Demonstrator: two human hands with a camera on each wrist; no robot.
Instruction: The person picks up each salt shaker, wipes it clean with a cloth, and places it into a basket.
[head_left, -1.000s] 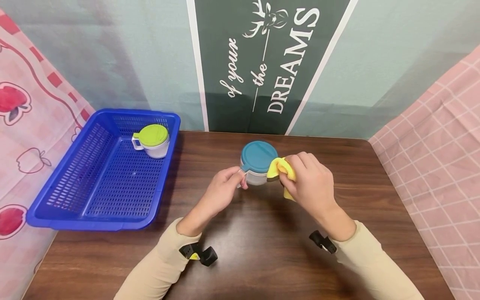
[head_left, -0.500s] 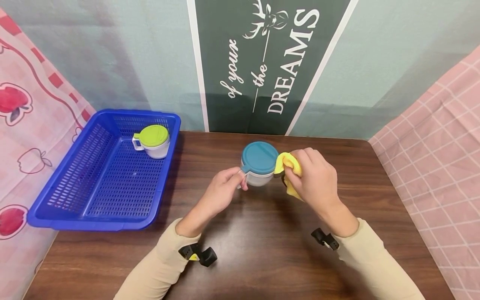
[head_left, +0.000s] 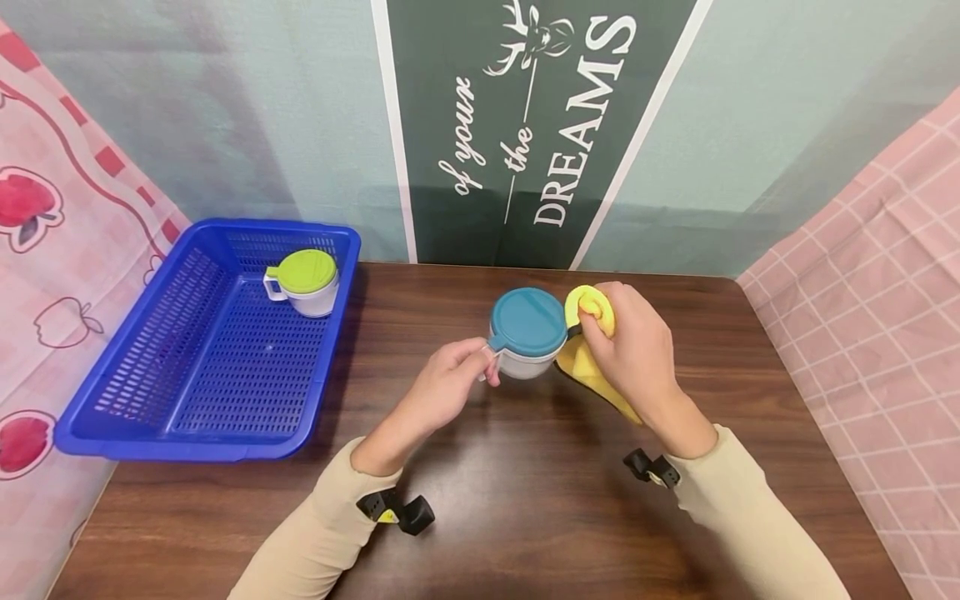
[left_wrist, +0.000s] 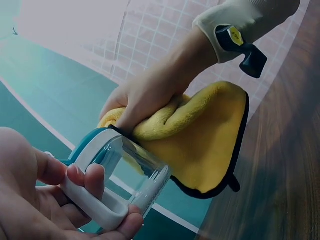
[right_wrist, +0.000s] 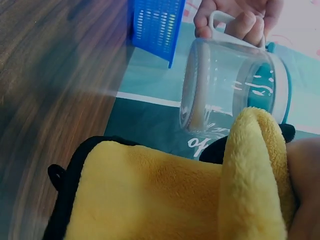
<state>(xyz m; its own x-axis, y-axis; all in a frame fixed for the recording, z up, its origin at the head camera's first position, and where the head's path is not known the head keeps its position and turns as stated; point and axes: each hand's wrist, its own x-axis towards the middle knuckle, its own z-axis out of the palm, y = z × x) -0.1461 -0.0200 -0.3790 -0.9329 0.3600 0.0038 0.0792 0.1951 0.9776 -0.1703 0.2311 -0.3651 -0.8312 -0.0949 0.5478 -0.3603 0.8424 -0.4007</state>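
Yellow cloth [head_left: 592,367] is bunched in your right hand [head_left: 637,354], fingers curled round it against the teal-lidded cup [head_left: 527,332], while your left hand [head_left: 442,392] pinches the handle, steadying the cup mid-table on the wooden table [head_left: 525,500] for wiping.

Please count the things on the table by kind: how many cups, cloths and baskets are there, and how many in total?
Cups: 2, a teal-lidded cup held by the hands and a green-lidded cup in the basket
Cloths: 1, a yellow cloth
Baskets: 1, a blue basket
Total: 4
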